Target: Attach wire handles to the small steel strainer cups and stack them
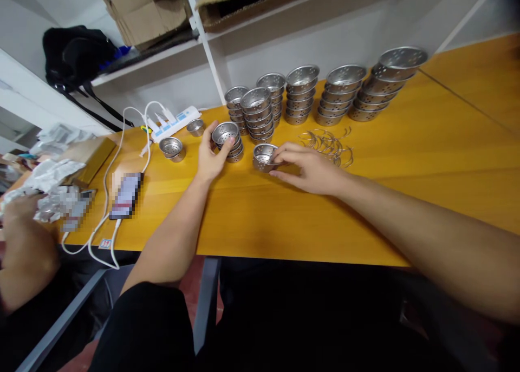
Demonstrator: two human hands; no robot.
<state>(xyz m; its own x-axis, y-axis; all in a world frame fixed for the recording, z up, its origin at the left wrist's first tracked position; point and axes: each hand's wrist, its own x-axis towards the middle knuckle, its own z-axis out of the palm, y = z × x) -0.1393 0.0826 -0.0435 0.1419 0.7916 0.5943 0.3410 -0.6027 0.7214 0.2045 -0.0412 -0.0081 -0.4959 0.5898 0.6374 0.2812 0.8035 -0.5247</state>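
My left hand is wrapped round a short stack of perforated metal cups, thumb in front and fingers behind. My right hand pinches the right rim of a single perforated metal cup, which is just right of that stack. Behind both hands stand several taller stacks of the same cups, among them one stack close behind and another farther right. Thin curved metal wires lie in a loose pile beyond my right hand.
Left of my left hand are a small cup stack and a smaller cup. A white power strip with cables and a phone lie on the wooden table. Another person's arm rests at far left beside plastic bags.
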